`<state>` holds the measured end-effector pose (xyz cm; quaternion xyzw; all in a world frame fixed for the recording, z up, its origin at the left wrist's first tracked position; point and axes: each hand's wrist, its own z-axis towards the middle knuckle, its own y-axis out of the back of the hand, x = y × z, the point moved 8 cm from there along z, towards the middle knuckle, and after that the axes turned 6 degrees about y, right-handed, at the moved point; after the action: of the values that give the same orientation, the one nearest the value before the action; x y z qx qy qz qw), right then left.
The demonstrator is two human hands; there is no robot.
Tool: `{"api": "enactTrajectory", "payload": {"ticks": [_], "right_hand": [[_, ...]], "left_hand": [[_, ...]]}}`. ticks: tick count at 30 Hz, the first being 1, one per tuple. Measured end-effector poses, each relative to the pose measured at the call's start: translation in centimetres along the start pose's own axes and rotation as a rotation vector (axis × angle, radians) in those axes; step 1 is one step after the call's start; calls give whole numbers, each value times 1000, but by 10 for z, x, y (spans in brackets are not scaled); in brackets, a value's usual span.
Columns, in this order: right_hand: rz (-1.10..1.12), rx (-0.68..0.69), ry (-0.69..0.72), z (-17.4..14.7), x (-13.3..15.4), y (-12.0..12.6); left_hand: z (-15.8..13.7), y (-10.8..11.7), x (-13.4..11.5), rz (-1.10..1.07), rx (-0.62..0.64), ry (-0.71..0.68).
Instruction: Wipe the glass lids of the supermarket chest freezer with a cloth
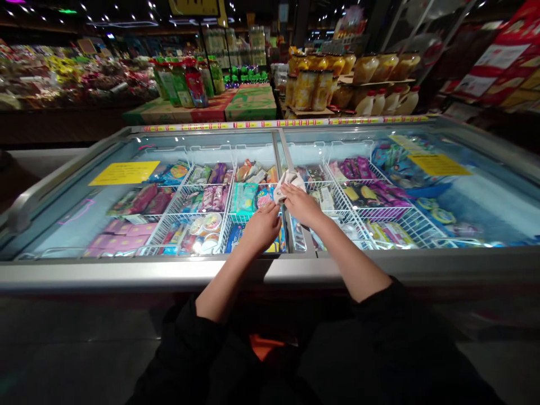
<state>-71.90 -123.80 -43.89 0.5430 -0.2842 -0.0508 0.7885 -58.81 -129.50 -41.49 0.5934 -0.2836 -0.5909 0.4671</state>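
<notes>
A crumpled white cloth [292,181] lies on the middle frame strip [282,147] where the two glass lids of a chest freezer meet. My right hand [301,203] presses down on this cloth, its fingers bent over the near part of it. Just left of it, my left hand [262,226] rests on the left glass lid [257,140] beside the strip, with its fingers stretched forward and nothing seen in them. Its fingertips come close to the cloth; whether they touch it I cannot tell.
Under the glass, white wire baskets [225,211] hold packaged frozen goods. Yellow notices [124,172] sit on both lids. A silver front rail [160,275] runs along my side. Behind the freezer stand bottles [179,84] and jars of yellow fruit [307,90].
</notes>
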Motion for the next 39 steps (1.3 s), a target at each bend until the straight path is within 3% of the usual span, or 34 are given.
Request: {"api": "enactTrajectory", "payload": {"ticks": [5,12,16,20,27,34,39], "right_hand": [[82,82,71,-30,-2,6],[123,10,-35,20,-24,0],[124,72,25,9,-24,4],[166,85,67,-5,-30,10],[71,-26,-21,33,-38,2],[138,30,75,8,-32,16],[-13,-79,50,31,-27,23]], "left_hand": [[20,13,10,-107,89,60],[87,12,14,0,-32,54],[109,4,31,43,-67,113],[111,-4,39,111,-117,76],[112,-8,38,151,-119,81],[109,-9,37,158,-107,88],[108,-9,36,158,-98,88]]}}
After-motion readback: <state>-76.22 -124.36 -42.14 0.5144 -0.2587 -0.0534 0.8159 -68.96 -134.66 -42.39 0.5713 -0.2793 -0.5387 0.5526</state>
